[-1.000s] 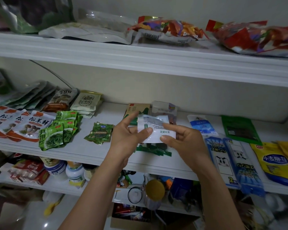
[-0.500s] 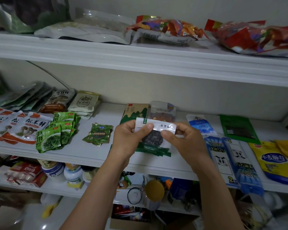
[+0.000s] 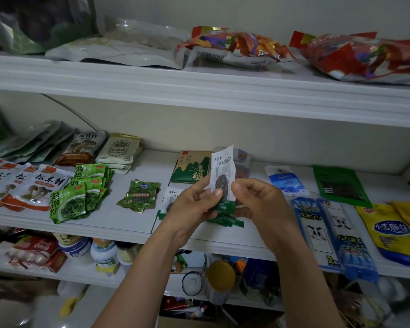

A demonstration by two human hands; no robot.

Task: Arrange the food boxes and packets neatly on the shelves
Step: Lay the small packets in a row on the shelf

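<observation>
Both hands hold a small white-and-green packet (image 3: 223, 176) upright above the middle shelf (image 3: 133, 223). My left hand (image 3: 194, 204) pinches its left edge with thumb and fingers. My right hand (image 3: 258, 200) pinches its right edge. More packets of the same kind (image 3: 225, 221) lie on the shelf under my hands, partly hidden. A green box (image 3: 192, 166) stands behind them.
Green seaweed packets (image 3: 81, 195) and white mushroom packets (image 3: 17, 185) lie at the left, a small green packet (image 3: 139, 195) between. Blue sponge packs (image 3: 329, 230) and a yellow bag (image 3: 393, 230) lie at the right. Snack bags (image 3: 365, 55) fill the top shelf; jars (image 3: 104, 254) stand below.
The packet has turned from lying sideways between my hands to standing upright, with its printed front now facing me. Both hands stayed in about the same place.
</observation>
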